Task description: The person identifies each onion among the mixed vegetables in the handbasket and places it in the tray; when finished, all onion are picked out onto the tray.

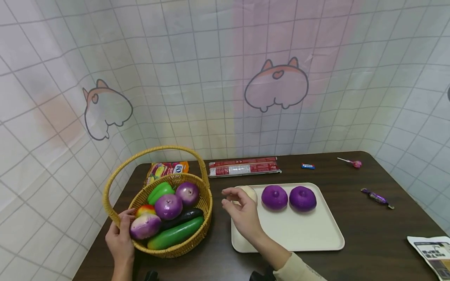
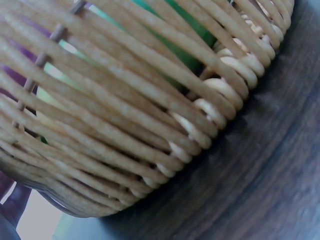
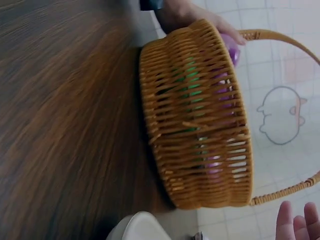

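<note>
Gripping the left rim of the wicker basket [image 1: 197,242] with the left hand [image 1: 119,240], near the foot of the handle [image 1: 172,147]. Hovering over the left end of the white tray [image 1: 299,236] with the right hand [image 1: 247,219], thumb and fingers apart and bent, in front of a round whitish piece [image 1: 251,192]; cannot tell about contact with it. Seeing two round purple pieces [image 1: 275,198] side by side toward the tray's far edge. Spotting inside the basket, upright on the dark table [image 1: 207,265] left of the tray, a green pepper [image 1: 160,192], two purple vegetables [image 1: 168,207], a purple-and-white one [image 1: 145,226], a dark eggplant [image 1: 186,217] and a long green vegetable [image 1: 175,234].
</note>
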Action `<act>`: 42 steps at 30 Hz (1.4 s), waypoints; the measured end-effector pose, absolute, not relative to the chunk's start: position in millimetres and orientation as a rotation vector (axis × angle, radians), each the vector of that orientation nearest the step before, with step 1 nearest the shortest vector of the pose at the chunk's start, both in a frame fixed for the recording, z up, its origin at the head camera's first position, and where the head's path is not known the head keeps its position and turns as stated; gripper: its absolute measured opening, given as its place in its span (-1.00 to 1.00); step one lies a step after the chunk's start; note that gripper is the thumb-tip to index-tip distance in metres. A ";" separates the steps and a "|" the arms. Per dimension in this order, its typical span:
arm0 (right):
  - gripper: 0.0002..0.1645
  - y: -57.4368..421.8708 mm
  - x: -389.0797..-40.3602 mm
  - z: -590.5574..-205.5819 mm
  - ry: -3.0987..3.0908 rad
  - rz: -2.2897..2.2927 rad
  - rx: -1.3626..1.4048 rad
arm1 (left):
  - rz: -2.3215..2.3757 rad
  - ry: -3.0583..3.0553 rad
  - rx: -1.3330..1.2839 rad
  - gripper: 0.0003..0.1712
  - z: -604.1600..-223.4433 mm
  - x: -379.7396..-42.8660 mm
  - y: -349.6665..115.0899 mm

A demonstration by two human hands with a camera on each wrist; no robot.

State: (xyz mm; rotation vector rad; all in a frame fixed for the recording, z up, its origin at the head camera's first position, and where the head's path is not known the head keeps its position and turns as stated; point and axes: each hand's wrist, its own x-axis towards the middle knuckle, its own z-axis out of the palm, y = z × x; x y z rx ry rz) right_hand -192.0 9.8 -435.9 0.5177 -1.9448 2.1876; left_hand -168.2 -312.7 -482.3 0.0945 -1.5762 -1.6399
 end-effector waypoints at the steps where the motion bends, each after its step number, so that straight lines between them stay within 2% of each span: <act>1: -0.73 7.6 -192.3 -435.1 -1.945 2.203 0.526 | -1.637 -1.579 0.080 -0.68 -482.8 -168.0 -313.0; 15: -0.65 -27.3 -189.5 -428.4 -2.075 2.202 0.793 | -1.548 -1.616 0.077 -0.44 -487.6 -168.8 -315.4; 27: -0.50 -56.1 -192.8 -428.4 -2.179 2.076 0.924 | -1.432 -1.704 0.107 -0.45 -485.4 -170.5 -313.6; 42: -0.37 -85.1 -202.2 -424.3 -2.443 1.803 0.887 | -1.433 -1.696 0.103 -0.46 -486.0 -170.2 -313.5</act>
